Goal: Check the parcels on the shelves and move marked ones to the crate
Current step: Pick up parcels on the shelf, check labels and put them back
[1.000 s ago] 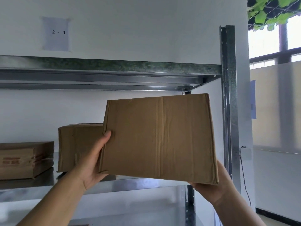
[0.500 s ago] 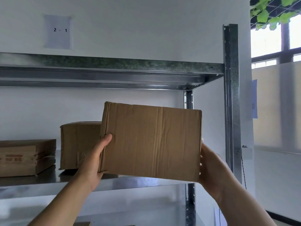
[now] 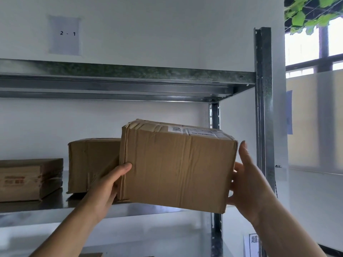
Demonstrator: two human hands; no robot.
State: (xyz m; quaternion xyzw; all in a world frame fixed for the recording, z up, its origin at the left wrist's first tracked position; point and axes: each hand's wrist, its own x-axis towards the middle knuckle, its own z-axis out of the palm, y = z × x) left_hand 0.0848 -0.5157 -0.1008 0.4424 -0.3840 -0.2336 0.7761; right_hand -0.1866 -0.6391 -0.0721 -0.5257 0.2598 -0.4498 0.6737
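Parcel (image 3: 176, 169): creased taped cardboard, between left hand (image 3: 105, 190), right hand (image 3: 248, 186).

We hold a cardboard parcel (image 3: 176, 167) up in front of the metal shelf (image 3: 55, 205), tilted so its right end sits lower. Our left hand (image 3: 107, 186) grips its left edge, thumb on the front face. Our right hand (image 3: 248, 184) cups the right end, thumb pointing up, fingers tucked behind. What seems to be a white shipping label (image 3: 193, 131) lies on the taped top, its print too blurred to read. Behind, a second brown parcel (image 3: 91, 164) and a flatter box (image 3: 27, 179) stand on the shelf. A paper sign (image 3: 65, 35) reading "2 - 1" hangs on the wall above.
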